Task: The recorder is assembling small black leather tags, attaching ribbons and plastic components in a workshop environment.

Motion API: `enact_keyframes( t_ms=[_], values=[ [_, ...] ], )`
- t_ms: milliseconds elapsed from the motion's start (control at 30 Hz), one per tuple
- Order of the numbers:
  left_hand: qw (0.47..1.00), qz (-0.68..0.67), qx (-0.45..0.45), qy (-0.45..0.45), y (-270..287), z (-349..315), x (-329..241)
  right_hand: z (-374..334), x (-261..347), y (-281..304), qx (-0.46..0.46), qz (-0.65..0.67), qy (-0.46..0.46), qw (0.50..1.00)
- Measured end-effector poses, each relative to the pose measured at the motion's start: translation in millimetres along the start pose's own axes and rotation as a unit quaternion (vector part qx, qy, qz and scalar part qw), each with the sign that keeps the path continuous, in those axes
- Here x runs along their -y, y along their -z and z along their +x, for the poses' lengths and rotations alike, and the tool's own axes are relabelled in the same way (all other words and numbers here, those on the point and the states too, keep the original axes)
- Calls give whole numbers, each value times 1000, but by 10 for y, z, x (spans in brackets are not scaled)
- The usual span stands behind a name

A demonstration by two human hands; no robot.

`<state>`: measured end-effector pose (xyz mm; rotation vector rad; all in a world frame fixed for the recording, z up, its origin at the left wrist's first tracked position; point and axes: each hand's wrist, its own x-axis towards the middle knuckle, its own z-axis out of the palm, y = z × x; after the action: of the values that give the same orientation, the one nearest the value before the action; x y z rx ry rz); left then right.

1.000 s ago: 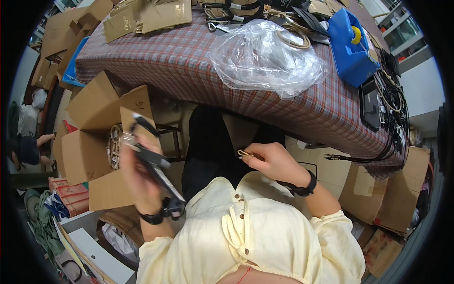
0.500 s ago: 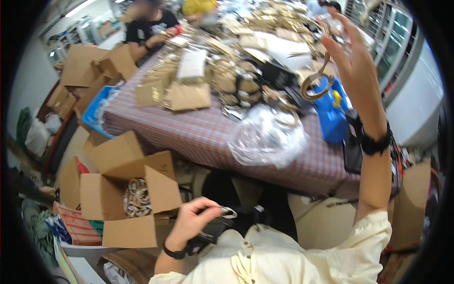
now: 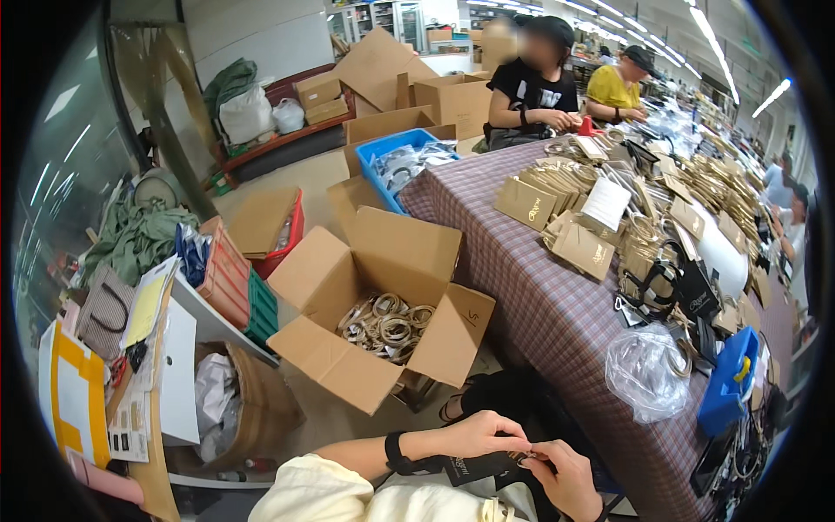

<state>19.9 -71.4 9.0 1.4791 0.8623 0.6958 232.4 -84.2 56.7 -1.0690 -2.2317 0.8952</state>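
Note:
Low in front of my body, my left hand [image 3: 489, 435] and my right hand [image 3: 567, 477] meet with their fingertips pinched together. Between them is something small with a metallic glint, too hidden by the fingers to name. A black card pouch [image 3: 477, 468] with gold print lies just under my left hand, over my lap. To the left, an open cardboard box [image 3: 365, 376] holds several coiled beige straps [image 3: 396, 326].
A table with a checked cloth [image 3: 513, 278] runs along the right, piled with brown card pouches [image 3: 584, 246], a clear plastic bag [image 3: 648, 374] and a blue container [image 3: 729, 383]. Beyond the box stands a blue crate [image 3: 383, 178]. Two people work at the table's far side.
My view has swung left. The right hand, raised over the table with a coiled beige strap by it, has come down to meet my left hand. That strap no longer shows there.

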Motion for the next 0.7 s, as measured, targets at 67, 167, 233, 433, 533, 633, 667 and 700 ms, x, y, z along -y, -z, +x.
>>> enact_keyframes(
  t_ms=[67, 167, 233, 433, 533, 633, 667, 700],
  values=[
    [1000, 6, -22, -10, -102, -18, 96, -36, -59, -68, -16, 14, 19, 1000],
    [999, 36, -28, -3, -231, -14, 119, -163, -167, -185, -67, 52, -16, 996],
    [998, 59, -15, 17, -284, -11, 89, -252, -228, -220, -78, 91, -43, 992],
    [993, 63, -37, 96, -336, 119, 80, -628, -581, -235, -152, 412, -172, 882],
    [996, 73, -18, 42, -350, 205, 35, -689, -615, -67, -153, 443, -153, 870],
    [991, 130, -5, 26, -388, 209, 46, -676, -640, 28, -149, 513, -156, 831],
    [991, 127, -12, 32, -401, 236, 53, -681, -626, 46, -154, 492, -168, 841],
    [991, 126, -23, 37, -427, 248, 64, -708, -610, 40, -154, 471, -176, 851]
  ],
)
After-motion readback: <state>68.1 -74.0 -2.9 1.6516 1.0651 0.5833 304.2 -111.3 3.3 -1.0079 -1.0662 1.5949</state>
